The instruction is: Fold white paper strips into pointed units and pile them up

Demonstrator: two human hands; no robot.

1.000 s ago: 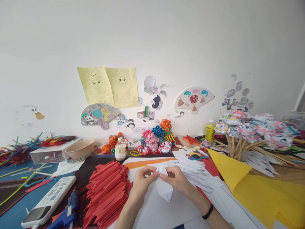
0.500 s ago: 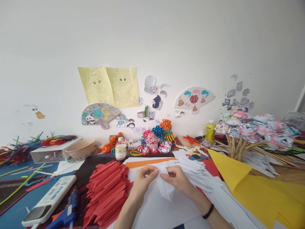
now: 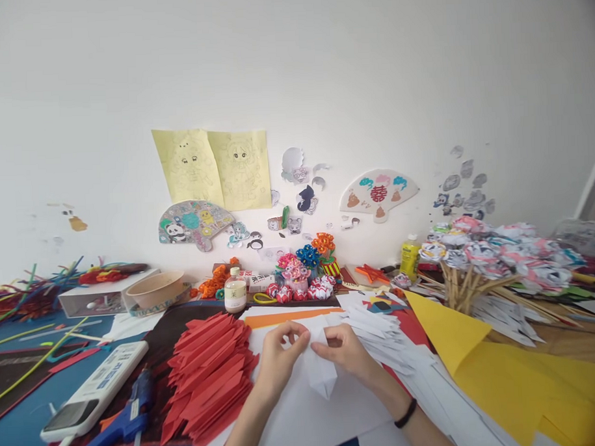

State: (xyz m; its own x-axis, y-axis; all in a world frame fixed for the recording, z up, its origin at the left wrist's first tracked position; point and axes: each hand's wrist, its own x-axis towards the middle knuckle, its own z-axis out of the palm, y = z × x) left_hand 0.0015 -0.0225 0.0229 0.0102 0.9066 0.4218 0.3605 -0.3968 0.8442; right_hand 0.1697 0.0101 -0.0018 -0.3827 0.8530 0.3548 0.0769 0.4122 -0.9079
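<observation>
Folded white paper (image 3: 324, 372) between both hands, above white sheets (image 3: 304, 421). Left hand (image 3: 284, 355) and right hand (image 3: 345, 351) each pinch it, thumb to fingers. Red folded strips (image 3: 210, 376) left of left hand; white folded strips (image 3: 379, 334) just beyond right hand; yellow paper (image 3: 517, 378) farther right.

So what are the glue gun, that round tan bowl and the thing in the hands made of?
Glue gun: probably hard plastic, given its smooth, solid blue body.
Bowl: matte, perhaps plastic or wood; its plain tan surface leaves that open.
Folded piece: white matte paper, judging by its crisp creases and pointed tip.
</observation>
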